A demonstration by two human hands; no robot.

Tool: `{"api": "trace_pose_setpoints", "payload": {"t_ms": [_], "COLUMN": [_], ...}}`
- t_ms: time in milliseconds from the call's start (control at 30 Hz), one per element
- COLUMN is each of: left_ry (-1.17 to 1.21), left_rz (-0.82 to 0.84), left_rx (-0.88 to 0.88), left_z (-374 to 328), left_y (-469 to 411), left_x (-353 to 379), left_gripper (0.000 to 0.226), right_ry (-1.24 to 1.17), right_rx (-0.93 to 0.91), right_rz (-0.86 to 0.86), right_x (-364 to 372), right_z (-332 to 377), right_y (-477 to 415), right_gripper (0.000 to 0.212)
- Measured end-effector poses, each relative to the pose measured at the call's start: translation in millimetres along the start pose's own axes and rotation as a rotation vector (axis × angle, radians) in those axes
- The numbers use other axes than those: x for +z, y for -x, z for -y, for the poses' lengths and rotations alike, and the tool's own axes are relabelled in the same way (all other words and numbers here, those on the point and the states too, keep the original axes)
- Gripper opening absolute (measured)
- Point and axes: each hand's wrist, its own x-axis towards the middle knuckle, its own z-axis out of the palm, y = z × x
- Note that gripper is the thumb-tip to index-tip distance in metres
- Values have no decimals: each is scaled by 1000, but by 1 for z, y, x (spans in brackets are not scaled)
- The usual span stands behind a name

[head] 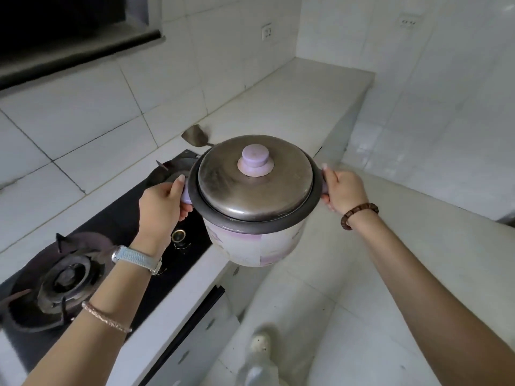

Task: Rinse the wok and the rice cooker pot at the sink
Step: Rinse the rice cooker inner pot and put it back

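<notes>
I hold a rice cooker (255, 243) in the air over the counter's front edge, in the middle of the head view. Its body is white with lilac flowers, under a dark rim. A steel lid (278, 188) with a lilac knob (255, 160) covers it, so the inner pot is hidden. My left hand (161, 207) grips the lilac left handle. My right hand (344, 192) grips the right handle, which it hides. No wok and no sink are in view.
A black gas hob (119, 218) with two burners lies in the white counter (278, 107) at the left. A metal spatula (195, 136) rests behind the cooker. A range hood (69, 45) hangs at the top left. White tiled floor (362, 302) and my shoe (260, 344) are below.
</notes>
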Motion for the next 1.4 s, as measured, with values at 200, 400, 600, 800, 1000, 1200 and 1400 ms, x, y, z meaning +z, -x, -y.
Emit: {"api": "trace_pose_setpoints", "payload": {"t_ms": [200,400,600,800,1000,1200,1400], "left_ry": [-23,-7,-18,-5,-77,-52,-10], "left_rz": [70,134,186,236,230,182,99], "left_rx": [5,10,67,67,104,45,-8], "left_z": [-16,-30,-54,-76,-96,-110,-123], "left_y": [-46,-105,-159,-190,-206,-219,-226], "left_x": [72,139,195,251,312,384,435], "left_gripper": [50,50,50,49,50,49,50], "right_ry": [9,39,-25,-8,-34,10,79], "right_rx": [34,81,196,214,241,194,105], "right_rz": [-73,-101,-117,-155,-147,-91,3], "right_x": [-25,-43,-60,-82,-113,-148,-176], "right_z": [-33,-51,-64,-81,-112,-147,-162], "right_y": [-50,-117,-181,-229,-282,-351,-425], "right_gripper": [62,57,44,46,46,45,46]}}
